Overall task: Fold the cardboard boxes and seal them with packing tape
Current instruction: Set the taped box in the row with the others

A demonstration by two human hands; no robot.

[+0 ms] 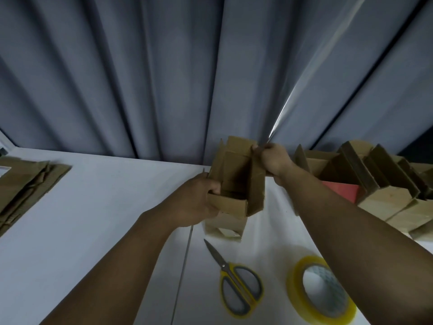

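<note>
A small brown cardboard box (236,181) stands upright on the white table (105,207) with its top flaps open. My left hand (199,202) grips its near left flap, fingers curled over the edge. My right hand (273,160) pinches the far right flap at its top. A roll of yellowish packing tape (302,275) lies flat near the front right, partly under my right forearm. Yellow-handled scissors (234,277) lie just left of the tape, blades pointing away from me.
Several folded boxes (375,184) with raised flaps crowd the right side, a red object (339,191) among them. A stack of flat cardboard (25,184) lies at the left edge. A grey curtain (164,78) hangs behind the table.
</note>
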